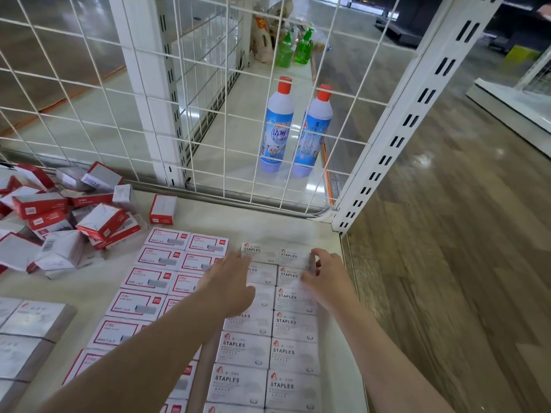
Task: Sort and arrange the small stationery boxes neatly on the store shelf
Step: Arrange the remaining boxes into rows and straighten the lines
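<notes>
1. A pale store shelf (286, 231), backed by a white wire grid (89, 114) and flanked on the right by a slotted upright (417, 114), sits beside a wood-look floor (447, 263).
2. The small stationery boxes lie in three groups on it: two neat columns of white "STAPLES" boxes (293, 353) along the right edge, two columns of red-bordered boxes (146, 278) just left of them, and a loose heap of red-and-white boxes (59, 222) at the far left.
3. One red box (162, 209) stands alone between the heap and the grid.
4. The left hand (229, 281) rests, fingers extended and relaxed, across the seam where the red-bordered columns meet the white ones, gripping nothing.
5. The right hand (326, 275) reaches the far end of the white columns, its fingers curled at the edge of the rearmost box (293, 257); blur makes it unclear whether it pinches the box or only nudges it.
6. The step in hand appears to be squaring the back of the white rows.
7. Next, likely, boxes must be drawn from the heap, sorted by label and laid flush.
8. Beyond the grid stand two blue cleaner bottles (277, 126) and green pump bottles (295, 49).
</notes>
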{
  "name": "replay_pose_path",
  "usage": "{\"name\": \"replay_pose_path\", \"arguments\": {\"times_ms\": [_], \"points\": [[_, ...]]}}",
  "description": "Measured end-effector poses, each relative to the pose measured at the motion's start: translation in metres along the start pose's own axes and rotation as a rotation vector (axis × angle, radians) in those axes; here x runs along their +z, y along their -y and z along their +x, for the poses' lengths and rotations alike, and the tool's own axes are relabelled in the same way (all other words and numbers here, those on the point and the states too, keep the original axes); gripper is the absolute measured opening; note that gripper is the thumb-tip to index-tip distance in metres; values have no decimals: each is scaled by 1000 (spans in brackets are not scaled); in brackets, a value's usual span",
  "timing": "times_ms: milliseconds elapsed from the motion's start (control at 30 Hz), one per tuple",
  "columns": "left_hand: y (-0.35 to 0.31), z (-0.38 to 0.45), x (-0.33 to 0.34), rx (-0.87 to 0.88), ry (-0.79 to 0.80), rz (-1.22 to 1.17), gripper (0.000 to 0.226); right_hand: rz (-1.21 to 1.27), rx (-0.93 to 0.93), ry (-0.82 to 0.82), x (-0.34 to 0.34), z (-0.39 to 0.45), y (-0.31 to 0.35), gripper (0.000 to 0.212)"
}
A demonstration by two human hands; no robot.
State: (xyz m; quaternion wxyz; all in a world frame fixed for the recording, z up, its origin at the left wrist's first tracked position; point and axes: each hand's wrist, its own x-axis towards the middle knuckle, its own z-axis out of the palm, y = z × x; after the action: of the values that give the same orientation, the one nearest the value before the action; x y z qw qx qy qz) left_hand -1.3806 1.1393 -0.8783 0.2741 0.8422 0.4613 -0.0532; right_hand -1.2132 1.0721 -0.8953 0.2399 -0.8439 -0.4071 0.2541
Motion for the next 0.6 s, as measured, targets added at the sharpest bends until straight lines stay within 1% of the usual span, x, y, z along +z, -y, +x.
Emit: {"name": "replay_pose_path", "arguments": {"times_ms": [67, 167, 300, 467, 600], "points": [[2, -5, 0, 5, -20, 23, 57, -6, 8, -30, 1, -3, 2, 42], [5, -11, -5, 34, -66, 4, 57, -8, -30, -116, 3, -9, 3, 49], [6, -22, -13, 58, -81, -66, 52, -18, -79, -164, 1, -18, 10, 47], [16, -41, -29, 58, -112, -115, 47, -79, -149, -145, 2, -31, 33, 45], [45, -64, -51, 4, -153, -51, 45, -67, -156, -92, 15, -45, 64, 43]]}}
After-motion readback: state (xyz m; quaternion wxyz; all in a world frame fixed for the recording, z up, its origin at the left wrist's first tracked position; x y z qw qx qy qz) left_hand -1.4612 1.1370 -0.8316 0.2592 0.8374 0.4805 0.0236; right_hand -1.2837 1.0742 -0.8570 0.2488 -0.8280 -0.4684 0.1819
